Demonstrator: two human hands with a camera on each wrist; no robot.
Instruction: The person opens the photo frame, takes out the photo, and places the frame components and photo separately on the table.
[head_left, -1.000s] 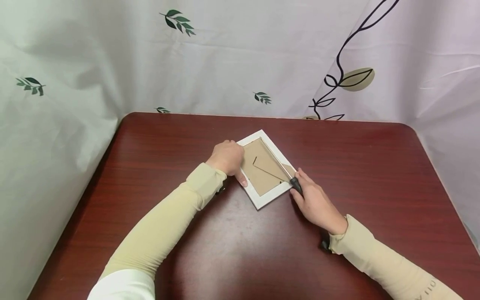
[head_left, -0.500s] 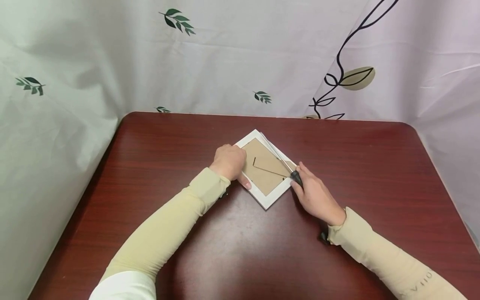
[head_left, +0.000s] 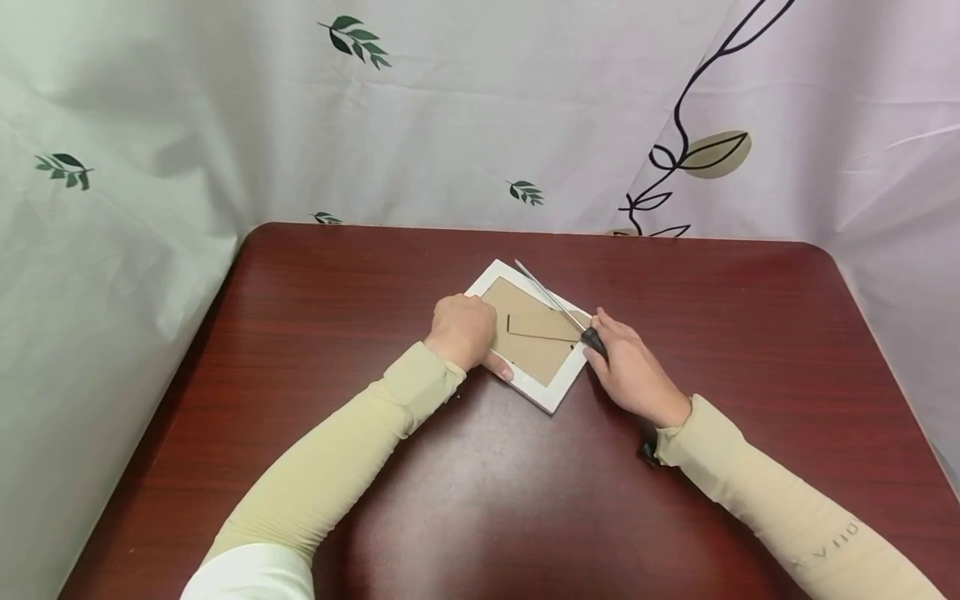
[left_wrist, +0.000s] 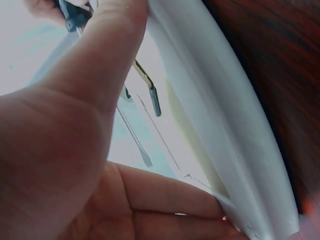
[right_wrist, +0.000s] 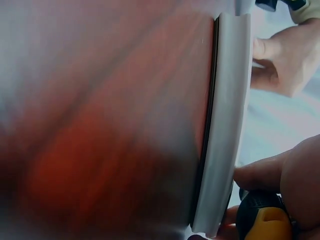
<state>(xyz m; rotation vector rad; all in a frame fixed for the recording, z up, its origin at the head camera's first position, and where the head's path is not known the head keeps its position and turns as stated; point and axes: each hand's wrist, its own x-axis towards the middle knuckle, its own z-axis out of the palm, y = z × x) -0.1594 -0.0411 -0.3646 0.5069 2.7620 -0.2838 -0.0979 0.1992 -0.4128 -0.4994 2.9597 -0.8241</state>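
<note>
A white picture frame (head_left: 546, 393) lies back side up in the head view, its brown backing board (head_left: 525, 304) showing. A thin dark bent piece (head_left: 542, 336) crosses the board. My left hand (head_left: 465, 329) grips the frame's left side, the thumb along its near edge. In my right hand (head_left: 633, 375) is a screwdriver (head_left: 594, 342); its yellow and black handle (right_wrist: 270, 225) shows in the right wrist view. The shaft slants over the frame's far right side, its flat tip (left_wrist: 146, 159) past the edge. My right fingertips are at the frame's right corner.
The dark red wooden table (head_left: 465, 500) has rounded far corners. Behind it hangs a pale curtain (head_left: 450, 108) with leaf prints, close to the far edge. A small black device (head_left: 649, 452) sits at my right wrist.
The frame has turned counterclockwise, its near corner swinging right and its far corner left. My right hand has shifted slightly away from me; the screwdriver tip now extends past the frame's far edge.
</note>
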